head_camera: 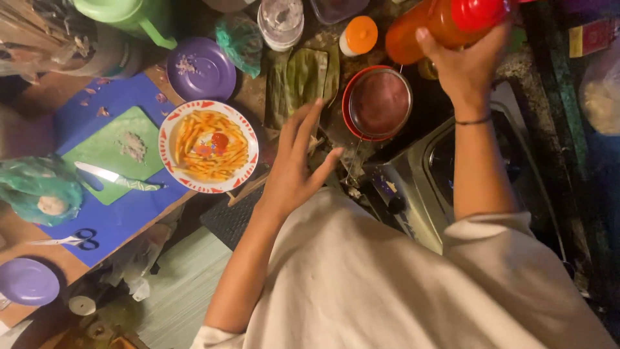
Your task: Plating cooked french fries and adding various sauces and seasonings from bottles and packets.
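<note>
Blue mat (pixel 123 216): left of frame, spread on a brown table (pixel 61 87); carries most smaller items.

Steel sink (pixel 420 174): right of centre, lower than the counter.

Green cutting board (pixel 106 152): on the mat, left of centre, with a small heap of chopped bits; a knife (pixel 116 178) lies across its lower edge.

Plate of fries (pixel 208 147): white plate with red rim pattern, centre left, overlapping the board's right edge; yellow fries with a dab of red sauce in the middle.

Orange sauce bottle (pixel 439 22): red-capped, upper right of frame, tilted on its side above the counter.

Right hand (pixel 466 64): upper right, fingers wrapped round the sauce bottle just below the cap; a thin dark band on the wrist.

Left hand (pixel 297 165): centre of frame, fingers spread and released, holding nothing, hovering just right of the plate of fries.

Red bowl with strainer (pixel 379 103): upper centre right, beside the sink.

Folded banana leaf (pixel 303 81): upper centre.

Purple saucers: one upper left centre (pixel 201 68), one lower left corner (pixel 27 281).

Green plastic bag (pixel 39 190): far left.

Scissors (pixel 71 240): lower left, on the mat.
</note>
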